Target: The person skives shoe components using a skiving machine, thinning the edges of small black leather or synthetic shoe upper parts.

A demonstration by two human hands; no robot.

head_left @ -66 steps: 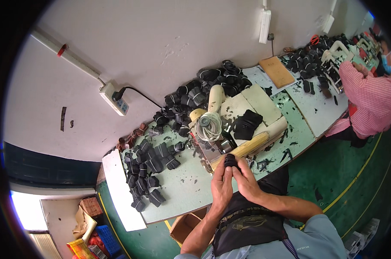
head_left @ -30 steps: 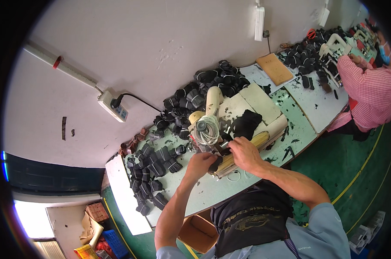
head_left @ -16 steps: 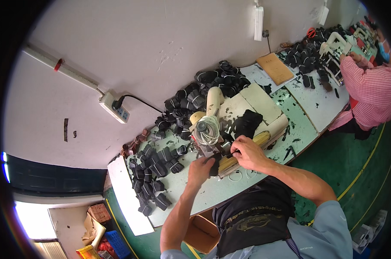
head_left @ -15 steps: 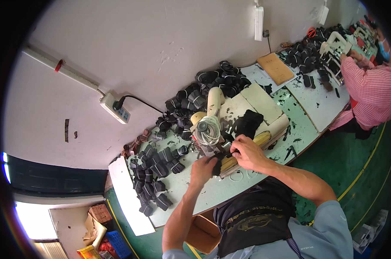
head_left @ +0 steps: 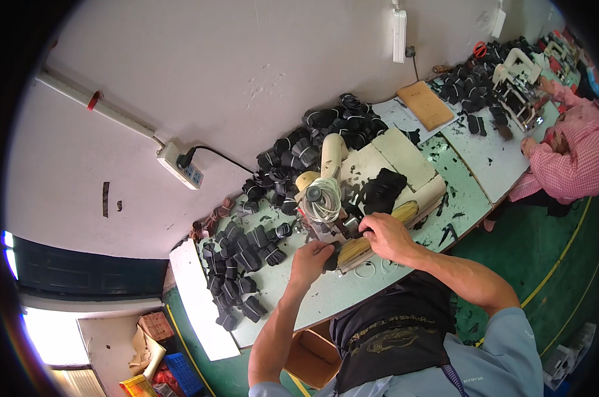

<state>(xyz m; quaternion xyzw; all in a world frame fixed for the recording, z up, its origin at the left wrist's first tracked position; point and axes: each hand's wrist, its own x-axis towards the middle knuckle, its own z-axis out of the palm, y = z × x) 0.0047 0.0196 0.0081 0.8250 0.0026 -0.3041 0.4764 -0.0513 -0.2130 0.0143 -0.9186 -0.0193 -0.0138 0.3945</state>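
Observation:
A cream sewing machine (head_left: 332, 155) stands on the table before me, a coil of pale cord (head_left: 324, 200) hanging at its head. My left hand (head_left: 309, 263) is closed at the machine's front left, pinching a small black fabric piece (head_left: 332, 257) between thumb and fingers. Just right of the machine head, my right hand (head_left: 389, 237) is closed too, its fingertips pinched together. Something dark shows at those fingertips, too small to name. Black fabric pieces (head_left: 383, 190) lie in a heap on the machine bed, beyond my right hand.
Tied bundles of dark fabric (head_left: 237, 255) cover the table's left, with more (head_left: 306, 152) piled behind the machine. A brown notebook (head_left: 425, 106) lies at the back right. A power strip (head_left: 180, 167) hangs on the wall. A co-worker in a pink checked top (head_left: 574, 145) sits at the far right.
My hands have moved apart: the right has shifted slightly right, and the black fabric no longer spans the space between them. At the far right, the co-worker has leaned and lowered an arm.

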